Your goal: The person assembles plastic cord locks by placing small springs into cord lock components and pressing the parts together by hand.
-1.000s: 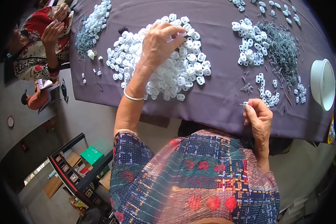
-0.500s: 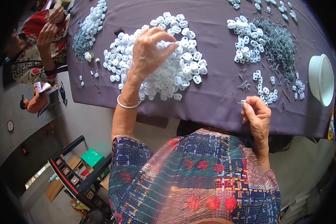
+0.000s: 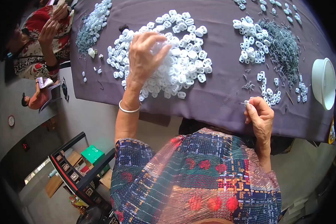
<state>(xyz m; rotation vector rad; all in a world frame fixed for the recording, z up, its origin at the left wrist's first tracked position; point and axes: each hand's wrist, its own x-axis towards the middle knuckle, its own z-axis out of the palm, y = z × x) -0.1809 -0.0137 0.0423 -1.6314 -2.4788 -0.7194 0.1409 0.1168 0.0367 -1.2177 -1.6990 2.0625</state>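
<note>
A heap of small white plastic pieces (image 3: 192,56), oval with two holes each, lies on the table before me. Over its left part is my left hand (image 3: 143,56), the thumb apart from the curved fingers and no piece visible in its grip. Near the table's front edge, my right hand (image 3: 260,115) pinches one small white two-holed piece (image 3: 246,102) between thumb and forefinger. A thin grey bit sticks out of it to the left. Beyond this hand lies a small group of similar white pieces (image 3: 268,93).
A pile of thin grey metal bits (image 3: 282,41) lies at the right beside more white pieces (image 3: 252,37). A white round tub (image 3: 323,84) stands at the right edge. Another person's hands (image 3: 52,26) are at the far left, near a second pile (image 3: 95,22).
My left hand has drawn slightly left across the heap. The right hand keeps its pinch on the white piece. The whole view has shifted a little.
</note>
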